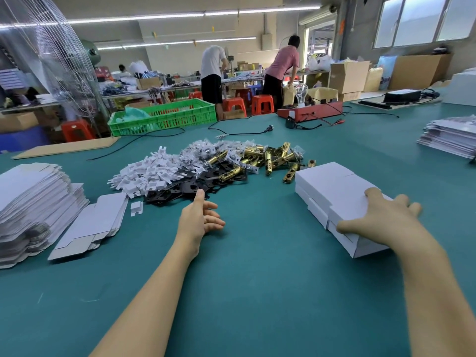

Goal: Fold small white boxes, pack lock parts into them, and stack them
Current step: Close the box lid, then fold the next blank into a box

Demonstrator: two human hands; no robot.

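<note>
A teal counter (257,292) is filling the near half of the view. At 12 o'clock, fluorescent tube lights (180,16) are glowing along the ceiling. At 2 o'clock, windows (422,19) are letting in daylight above stacked cardboard cartons (349,76). At 11 o'clock, a green crate (164,115) is sitting beyond the counter, with red stools (262,103) behind it. Two people are standing at a far workbench (180,86), and a wire fan guard (43,47) is rising at 10 o'clock
</note>
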